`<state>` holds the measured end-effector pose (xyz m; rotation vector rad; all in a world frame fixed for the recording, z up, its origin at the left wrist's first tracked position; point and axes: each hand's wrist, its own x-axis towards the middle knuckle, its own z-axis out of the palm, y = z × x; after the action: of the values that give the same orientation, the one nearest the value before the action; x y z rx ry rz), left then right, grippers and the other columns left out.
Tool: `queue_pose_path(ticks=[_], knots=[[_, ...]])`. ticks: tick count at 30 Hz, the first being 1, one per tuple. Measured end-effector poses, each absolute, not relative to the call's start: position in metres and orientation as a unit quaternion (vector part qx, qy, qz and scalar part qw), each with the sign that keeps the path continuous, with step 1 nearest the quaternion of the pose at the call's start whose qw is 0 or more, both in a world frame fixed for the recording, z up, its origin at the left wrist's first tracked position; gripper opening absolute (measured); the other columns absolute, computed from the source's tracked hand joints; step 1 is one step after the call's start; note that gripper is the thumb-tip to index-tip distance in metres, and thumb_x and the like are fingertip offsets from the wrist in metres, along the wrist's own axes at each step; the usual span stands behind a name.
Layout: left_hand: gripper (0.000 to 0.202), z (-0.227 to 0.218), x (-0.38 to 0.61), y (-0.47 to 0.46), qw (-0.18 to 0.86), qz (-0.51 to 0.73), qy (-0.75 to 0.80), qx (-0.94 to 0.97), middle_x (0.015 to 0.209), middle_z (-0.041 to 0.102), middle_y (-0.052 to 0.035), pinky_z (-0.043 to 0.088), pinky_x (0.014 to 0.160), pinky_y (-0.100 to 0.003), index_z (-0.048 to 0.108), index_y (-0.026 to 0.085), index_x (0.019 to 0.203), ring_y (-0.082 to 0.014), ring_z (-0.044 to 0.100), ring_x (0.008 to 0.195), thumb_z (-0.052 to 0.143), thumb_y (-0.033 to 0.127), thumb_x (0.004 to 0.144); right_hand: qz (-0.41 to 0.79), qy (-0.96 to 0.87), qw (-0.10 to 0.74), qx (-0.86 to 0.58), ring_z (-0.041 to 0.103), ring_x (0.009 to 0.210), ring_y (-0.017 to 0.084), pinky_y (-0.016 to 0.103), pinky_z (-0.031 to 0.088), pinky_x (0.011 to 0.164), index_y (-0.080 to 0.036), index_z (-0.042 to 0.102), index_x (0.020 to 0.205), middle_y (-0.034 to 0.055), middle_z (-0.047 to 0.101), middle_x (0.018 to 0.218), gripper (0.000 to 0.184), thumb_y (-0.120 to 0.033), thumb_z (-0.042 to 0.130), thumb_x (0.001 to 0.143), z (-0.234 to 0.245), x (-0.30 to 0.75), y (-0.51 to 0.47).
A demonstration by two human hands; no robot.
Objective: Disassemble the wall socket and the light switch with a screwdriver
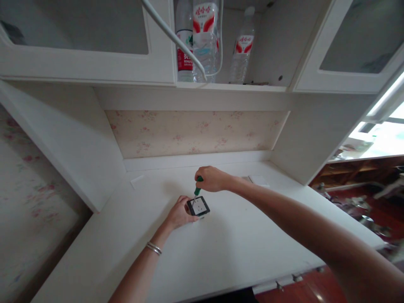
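Note:
A small square wall socket (198,206) with a white face and dark frame lies on the white desk (227,252). My left hand (179,213) grips its left edge, fingers curled round it. My right hand (211,178) is closed in a fist on a green-handled screwdriver (198,189). The screwdriver stands nearly upright, its tip down on the socket's face.
A white shelf above holds three plastic water bottles (205,38) and a white cable (176,40). Small white flat pieces (259,180) lie at the desk's back right, another (137,181) at the back left. The desk's side wall (63,147) stands at left.

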<state>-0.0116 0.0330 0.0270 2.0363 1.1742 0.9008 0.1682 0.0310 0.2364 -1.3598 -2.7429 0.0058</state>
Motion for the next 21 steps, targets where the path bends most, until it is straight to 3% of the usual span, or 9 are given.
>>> queue_pose_path(ticks=[4,21], knots=[[0.065,0.028,-0.011,0.032,0.314,0.342,0.446,0.765,0.107,0.049,-0.0047,0.050,0.072,-0.026,0.056,0.017,0.106,-0.0156,0.055,0.084,0.082,0.031,0.048,-0.001,-0.897,0.040,-0.440,0.061,0.089,0.020,0.024,0.040,0.075,-0.016,0.069,0.093,0.0102,0.068,0.099,0.029,-0.027,0.048,0.076,0.235,0.161,0.032],[0.070,0.028,-0.012,0.031,0.315,0.345,0.452,0.760,0.108,0.051,-0.0054,0.049,0.079,-0.030,0.056,0.018,0.110,-0.0193,0.056,0.090,0.083,0.033,0.047,-0.010,-0.900,0.015,-0.436,0.061,0.089,0.021,0.024,0.041,0.073,-0.016,0.070,0.093,0.0104,0.069,0.098,0.029,-0.026,0.049,0.075,0.239,0.153,0.028]])
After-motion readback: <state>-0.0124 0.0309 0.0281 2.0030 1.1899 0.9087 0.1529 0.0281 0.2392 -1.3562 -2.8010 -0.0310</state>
